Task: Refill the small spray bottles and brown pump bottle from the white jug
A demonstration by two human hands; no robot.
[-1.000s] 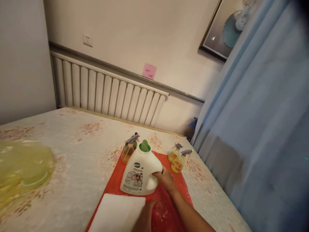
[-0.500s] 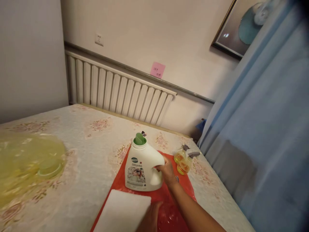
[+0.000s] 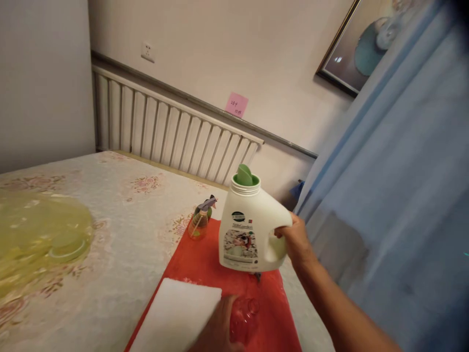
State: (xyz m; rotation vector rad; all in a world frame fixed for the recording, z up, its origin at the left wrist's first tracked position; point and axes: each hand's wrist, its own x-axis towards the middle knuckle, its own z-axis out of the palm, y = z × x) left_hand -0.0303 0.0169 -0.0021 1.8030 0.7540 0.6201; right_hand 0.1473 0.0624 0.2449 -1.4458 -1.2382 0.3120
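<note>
My right hand [image 3: 296, 240] grips the handle of a white detergent jug [image 3: 246, 230] with an open green spout, held upright in the air above a red mat [image 3: 205, 266]. My left hand [image 3: 220, 330] is at the bottom edge, wrapped around a clear bottle [image 3: 244, 318] that stands on the mat. A white folded cloth [image 3: 176, 315] lies on the mat just left of that hand. A small spray bottle [image 3: 200, 222] with yellow liquid stands at the mat's far left corner.
The mat lies on a bed with a floral cover [image 3: 120, 225]. A yellow plastic bag [image 3: 36, 239] sits at the left. A white radiator [image 3: 164, 132] runs along the wall behind, and a blue curtain [image 3: 395, 195] hangs at the right.
My right hand has lifted the detergent jug off the mat and carried it up and to the right. The two spray bottles at the mat's right are now hidden behind it.
</note>
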